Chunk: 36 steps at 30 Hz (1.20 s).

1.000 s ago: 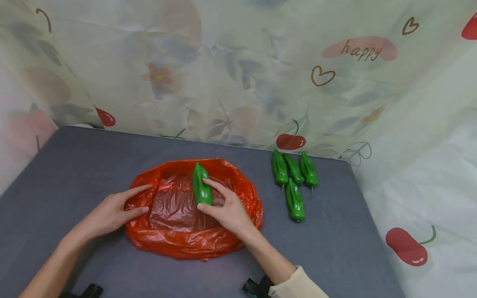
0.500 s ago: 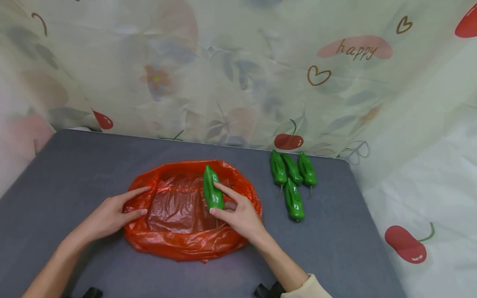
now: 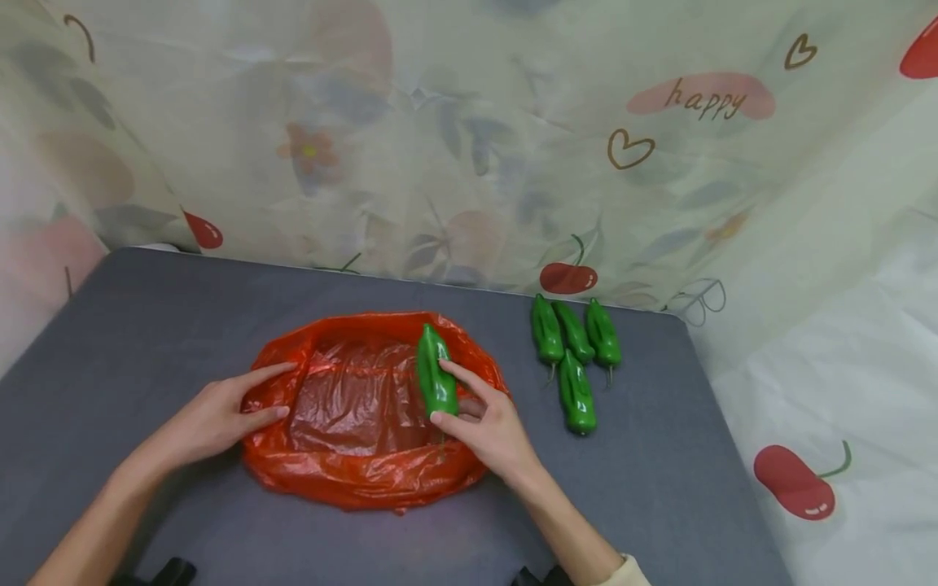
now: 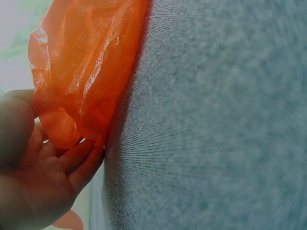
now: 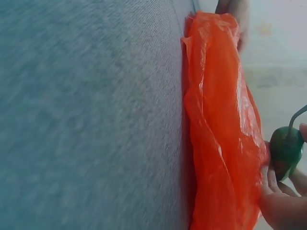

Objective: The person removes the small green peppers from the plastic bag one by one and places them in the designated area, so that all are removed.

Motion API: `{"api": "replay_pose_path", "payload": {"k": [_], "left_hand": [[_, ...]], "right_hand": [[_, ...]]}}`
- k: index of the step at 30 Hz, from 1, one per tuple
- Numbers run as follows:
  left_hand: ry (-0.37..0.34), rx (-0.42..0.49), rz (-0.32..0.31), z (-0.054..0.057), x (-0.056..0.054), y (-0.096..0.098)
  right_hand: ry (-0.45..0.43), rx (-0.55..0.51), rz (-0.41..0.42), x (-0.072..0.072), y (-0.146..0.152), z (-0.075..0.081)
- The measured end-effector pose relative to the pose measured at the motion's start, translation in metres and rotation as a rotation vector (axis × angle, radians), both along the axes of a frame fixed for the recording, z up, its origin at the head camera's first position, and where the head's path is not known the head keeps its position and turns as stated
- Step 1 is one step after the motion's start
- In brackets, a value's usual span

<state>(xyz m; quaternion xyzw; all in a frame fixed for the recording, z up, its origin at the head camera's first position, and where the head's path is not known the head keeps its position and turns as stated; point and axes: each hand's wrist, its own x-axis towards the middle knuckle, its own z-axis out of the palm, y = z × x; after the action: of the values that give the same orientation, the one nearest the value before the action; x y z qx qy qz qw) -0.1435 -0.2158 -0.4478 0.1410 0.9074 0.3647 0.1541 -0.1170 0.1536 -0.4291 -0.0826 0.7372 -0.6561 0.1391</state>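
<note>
A red plastic bag [image 3: 352,480] stands with its mouth spread wide on the grey table. My left hand [image 3: 208,419] holds its left rim, thumb and a finger over the edge; in the left wrist view other fingers lie behind the orange-looking film [image 4: 91,57]. Above the right part of the mouth, my right hand [image 3: 498,431] grips a green pepper [image 3: 436,378] between thumb and fingers, its tip pointing away from me. The right wrist view shows that pepper's stem end [image 5: 286,148] over the bag's side. No pepper shows inside the bag.
Several green peppers [image 3: 577,395] lie grouped at the back right of the grey table [image 3: 645,488]. A patterned cloth [image 3: 440,163] hangs behind the table's far edge. Black straps [image 3: 542,576] show near the front edge.
My right hand has moved to the right across the bag's mouth with the green pepper in its grip. The left hand keeps its place on the rim.
</note>
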Motion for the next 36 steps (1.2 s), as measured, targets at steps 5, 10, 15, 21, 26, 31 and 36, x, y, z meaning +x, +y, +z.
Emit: {"api": "replay_pose_path", "payload": {"k": [5,10,15,21,26,31,36], "left_hand": [[0.002,-0.006,0.006,-0.002,0.002,0.000],[-0.013,-0.016,0.022,-0.002,0.005,-0.002],[-0.018,-0.026,0.022,-0.001,0.005,-0.002],[-0.013,-0.021,0.010,0.000,0.001,-0.001],[-0.019,-0.017,0.008,0.001,0.000,-0.001],[-0.033,-0.011,0.000,0.001,-0.001,0.000],[-0.035,-0.001,0.004,0.000,0.000,0.002]], "right_hand": [[-0.011,-0.030,-0.009,0.006,0.012,0.000],[0.001,-0.050,-0.003,0.009,0.021,-0.001],[0.037,-0.060,-0.010,0.012,0.031,-0.001],[0.061,-0.057,-0.051,0.015,0.047,-0.002],[0.060,-0.025,-0.084,0.019,0.063,-0.002],[0.064,0.025,-0.123,0.022,0.080,0.000],[0.089,0.059,-0.149,0.026,0.095,0.003]]}}
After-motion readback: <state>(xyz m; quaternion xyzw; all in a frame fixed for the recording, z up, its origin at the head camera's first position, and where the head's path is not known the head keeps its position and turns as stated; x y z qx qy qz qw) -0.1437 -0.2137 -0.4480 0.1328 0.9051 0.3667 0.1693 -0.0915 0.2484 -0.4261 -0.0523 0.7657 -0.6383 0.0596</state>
